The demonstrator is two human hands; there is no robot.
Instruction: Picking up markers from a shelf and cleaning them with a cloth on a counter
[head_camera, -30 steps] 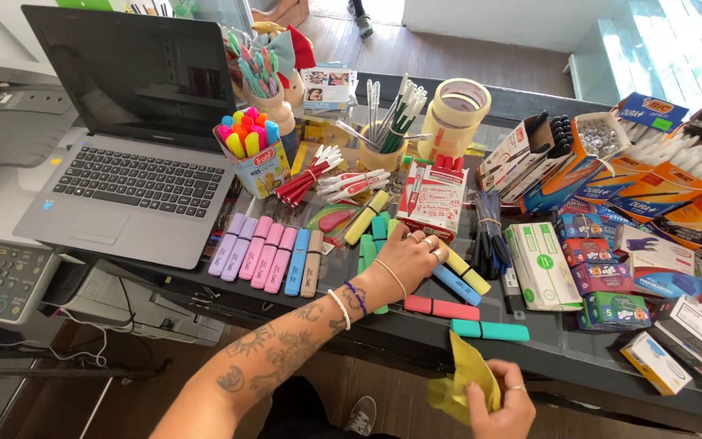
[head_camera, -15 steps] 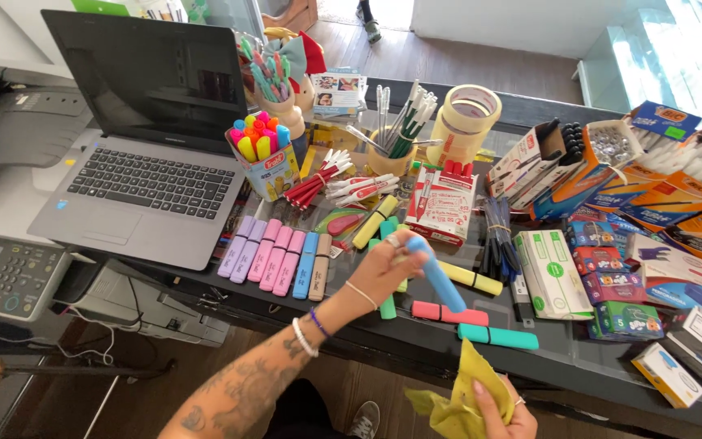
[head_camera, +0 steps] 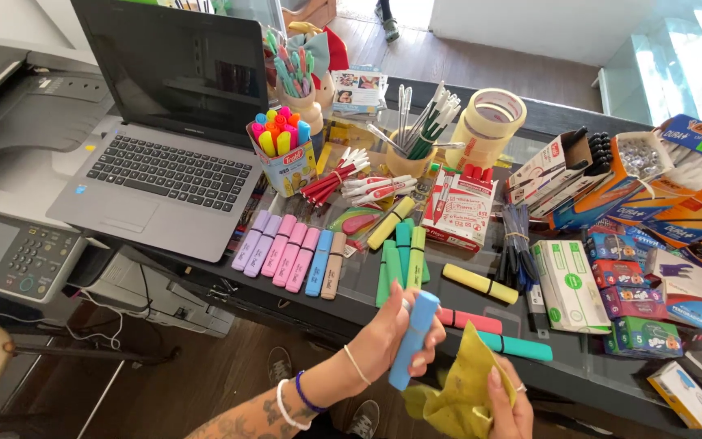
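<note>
blue highlighter (head_camera: 413,340) lifted off table, brought beside yellow cloth (head_camera: 461,390)

The left hand (head_camera: 396,335) is near the bottom middle of the frame, its fingers curled tight in a grip. The forearm runs down to the lower left. The right hand (head_camera: 507,406) sits just beside it at the bottom edge, fingers pinched shut.

Bright daylight pours in from the upper right, overexposing that corner; wide-angle bending at edges, otherwise sharp.
</note>
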